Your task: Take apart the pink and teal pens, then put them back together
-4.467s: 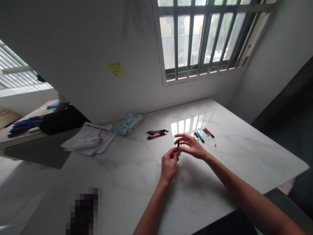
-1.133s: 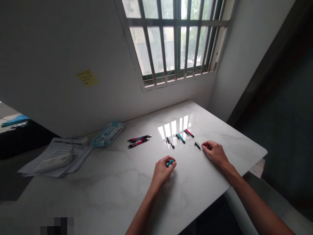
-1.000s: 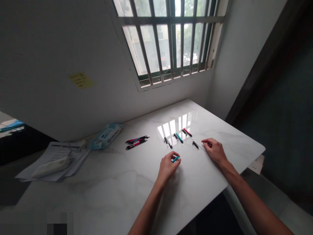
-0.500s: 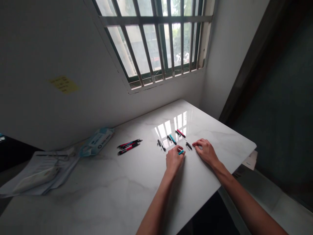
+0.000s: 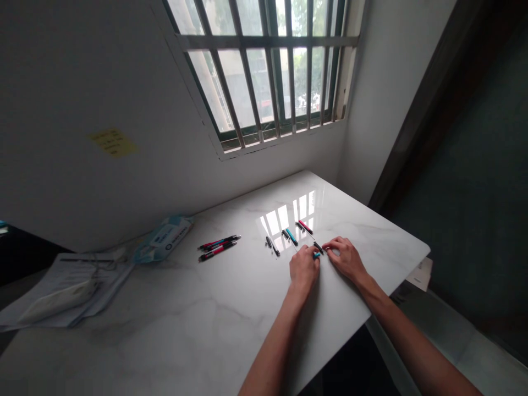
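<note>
- Centre frame, our left hand (image 5: 304, 268) pinches a teal pen barrel (image 5: 316, 254) at the marble table (image 5: 206, 308).
- Our right hand (image 5: 345, 258) lies just right of it; we cannot tell its grip.

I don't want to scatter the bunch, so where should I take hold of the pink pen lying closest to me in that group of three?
Probably pinch the pink pen at mid-barrel from above, fingers on its long sides. It lies flat on the table, a little apart from the other two pens, with bare surface on its near side. The left hand holds a teal piece.
</note>
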`<state>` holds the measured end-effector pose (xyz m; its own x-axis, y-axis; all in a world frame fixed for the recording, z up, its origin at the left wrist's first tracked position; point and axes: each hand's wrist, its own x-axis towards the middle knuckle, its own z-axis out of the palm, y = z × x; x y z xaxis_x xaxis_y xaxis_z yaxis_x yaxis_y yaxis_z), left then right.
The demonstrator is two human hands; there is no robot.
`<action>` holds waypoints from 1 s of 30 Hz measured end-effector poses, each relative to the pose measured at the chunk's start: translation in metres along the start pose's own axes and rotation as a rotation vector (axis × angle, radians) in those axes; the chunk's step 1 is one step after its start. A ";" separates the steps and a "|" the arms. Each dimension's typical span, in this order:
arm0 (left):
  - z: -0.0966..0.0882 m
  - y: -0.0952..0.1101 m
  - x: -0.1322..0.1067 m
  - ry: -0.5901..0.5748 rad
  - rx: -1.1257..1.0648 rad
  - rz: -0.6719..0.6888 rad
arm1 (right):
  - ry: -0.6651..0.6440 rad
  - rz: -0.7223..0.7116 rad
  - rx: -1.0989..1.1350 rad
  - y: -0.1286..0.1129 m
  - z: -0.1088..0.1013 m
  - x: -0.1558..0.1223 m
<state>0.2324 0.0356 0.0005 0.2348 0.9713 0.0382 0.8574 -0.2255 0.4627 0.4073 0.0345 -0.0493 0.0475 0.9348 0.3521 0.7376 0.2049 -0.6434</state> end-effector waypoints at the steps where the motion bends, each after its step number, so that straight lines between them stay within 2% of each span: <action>1: 0.000 -0.001 -0.002 0.004 0.002 0.007 | 0.001 0.000 0.002 -0.001 0.000 0.000; 5: 0.001 -0.007 -0.009 0.048 0.020 0.038 | 0.005 -0.001 0.003 -0.003 0.000 0.000; 8: 0.001 -0.009 -0.008 0.077 0.049 0.012 | 0.005 0.001 0.001 -0.003 0.000 0.000; 16: 0.000 -0.009 0.013 0.051 0.085 -0.058 | 0.001 0.014 -0.003 -0.002 0.001 0.000; 23: -0.005 -0.008 0.010 0.015 0.023 -0.010 | -0.002 0.015 0.000 -0.004 0.000 0.001; 30: -0.003 -0.010 0.005 0.049 0.062 -0.068 | -0.003 0.013 0.001 -0.005 -0.001 0.001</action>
<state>0.2232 0.0427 -0.0011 0.1534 0.9868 0.0522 0.8975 -0.1613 0.4105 0.4046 0.0340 -0.0454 0.0553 0.9382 0.3417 0.7362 0.1929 -0.6487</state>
